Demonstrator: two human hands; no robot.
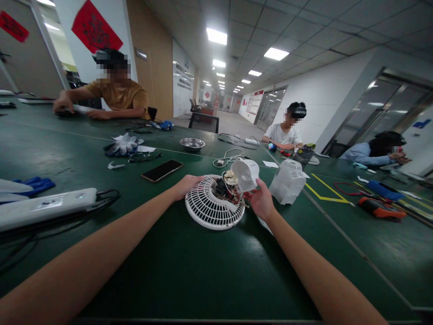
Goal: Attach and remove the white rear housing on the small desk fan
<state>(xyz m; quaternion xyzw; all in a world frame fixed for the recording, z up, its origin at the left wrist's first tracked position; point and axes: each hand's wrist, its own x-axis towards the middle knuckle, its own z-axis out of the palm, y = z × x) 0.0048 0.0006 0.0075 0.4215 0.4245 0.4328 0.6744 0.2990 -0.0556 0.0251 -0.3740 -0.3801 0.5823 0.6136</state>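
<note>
In front of me on the green table lies a round white fan grille (214, 210), with a dark motor and wires (223, 187) exposed at its centre. My left hand (187, 185) grips the grille's left rim, fingers partly hidden behind it. Above the right side of the motor, a white plastic motor cover (246, 175) is tilted, its hollow side turned toward the motor. My right hand (260, 201) is closed on the lower right of that cover, beside the wires. To the right of this hand a white plastic housing (287, 182) stands on the table.
A black phone (162, 171), a metal bowl (192, 144) and gloves (123, 145) lie beyond my left hand. A white power strip (50, 208) is at left. On the right are an orange multimeter (381, 209) and yellow tape (328, 194). Several people sit around the table.
</note>
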